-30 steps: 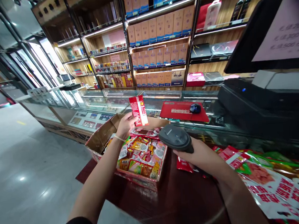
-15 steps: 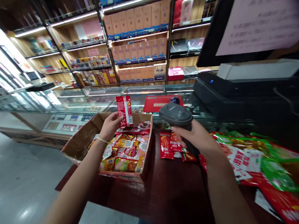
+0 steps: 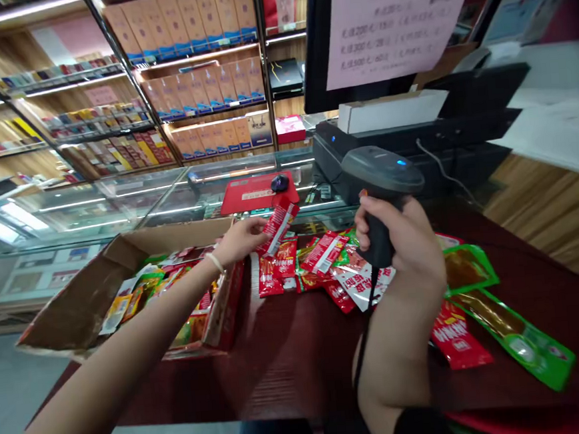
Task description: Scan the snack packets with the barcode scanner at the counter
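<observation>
Pinched in the left hand (image 3: 244,240), a flat red-and-white plastic packet (image 3: 279,228); wrapped in the right, a scanner

From the head view, the left hand's fingers are closed on one end of the packet, which slants above the dark red glossy counter (image 3: 291,370), just right of an uncovered brown cardboard box (image 3: 66,308). It seems to hang over a group of shiny red plastic packets (image 3: 270,275), though whether it touches them cannot be told.

The right hand (image 3: 411,234) is curled firmly around the handle of a dark grey handheld scanner (image 3: 381,170). A blue light glows on its top, and a thin black cable (image 3: 364,355) drops from the handle.

Small bright plastic packets (image 3: 140,295) fill the box, and the left forearm crosses over it. Beyond the packet lies a red rectangular mat (image 3: 248,197) with a dark rounded mouse (image 3: 279,183). To the right of the right forearm, a long green-edged plastic packet (image 3: 516,333) lies near a red one (image 3: 460,340).
</observation>
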`<state>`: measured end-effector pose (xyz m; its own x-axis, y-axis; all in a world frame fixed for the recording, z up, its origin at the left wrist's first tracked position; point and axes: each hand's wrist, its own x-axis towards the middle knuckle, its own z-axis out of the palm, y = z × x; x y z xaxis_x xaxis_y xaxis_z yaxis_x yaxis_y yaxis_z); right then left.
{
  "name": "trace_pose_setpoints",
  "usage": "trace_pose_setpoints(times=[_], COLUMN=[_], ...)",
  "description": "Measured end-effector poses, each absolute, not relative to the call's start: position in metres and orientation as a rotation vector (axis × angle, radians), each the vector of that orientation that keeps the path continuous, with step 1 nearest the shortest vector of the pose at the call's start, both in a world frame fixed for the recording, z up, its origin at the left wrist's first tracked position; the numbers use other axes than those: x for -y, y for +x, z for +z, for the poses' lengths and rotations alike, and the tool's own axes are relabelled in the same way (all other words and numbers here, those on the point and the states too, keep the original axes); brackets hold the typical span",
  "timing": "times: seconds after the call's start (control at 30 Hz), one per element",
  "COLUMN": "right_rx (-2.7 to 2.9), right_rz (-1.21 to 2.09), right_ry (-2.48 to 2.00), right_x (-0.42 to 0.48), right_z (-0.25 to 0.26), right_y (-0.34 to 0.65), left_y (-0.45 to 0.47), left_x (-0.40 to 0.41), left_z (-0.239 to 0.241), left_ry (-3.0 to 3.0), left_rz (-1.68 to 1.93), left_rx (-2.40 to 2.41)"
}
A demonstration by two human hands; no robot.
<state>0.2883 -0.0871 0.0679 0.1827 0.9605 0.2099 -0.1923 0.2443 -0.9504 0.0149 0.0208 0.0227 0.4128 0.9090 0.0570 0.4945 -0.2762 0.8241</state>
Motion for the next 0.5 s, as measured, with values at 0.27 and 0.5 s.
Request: trace_pose_setpoints(times=[0.27, 0.5], right_rx=[0.899, 0.921], right_rz=[0.931, 0.949], right_ry=[-0.962, -0.925], right_x=[0.091, 0.090], right_z=[0.057, 0.057], right_y=[0.326, 0.327], left_y=[0.108, 0.091], left_x=[-0.023, -0.032], left_z=[-0.018, -0.009], left_ry=[2.130, 1.993], left_rz=[0.397, 0.520], left_rx=[-1.050, -1.066])
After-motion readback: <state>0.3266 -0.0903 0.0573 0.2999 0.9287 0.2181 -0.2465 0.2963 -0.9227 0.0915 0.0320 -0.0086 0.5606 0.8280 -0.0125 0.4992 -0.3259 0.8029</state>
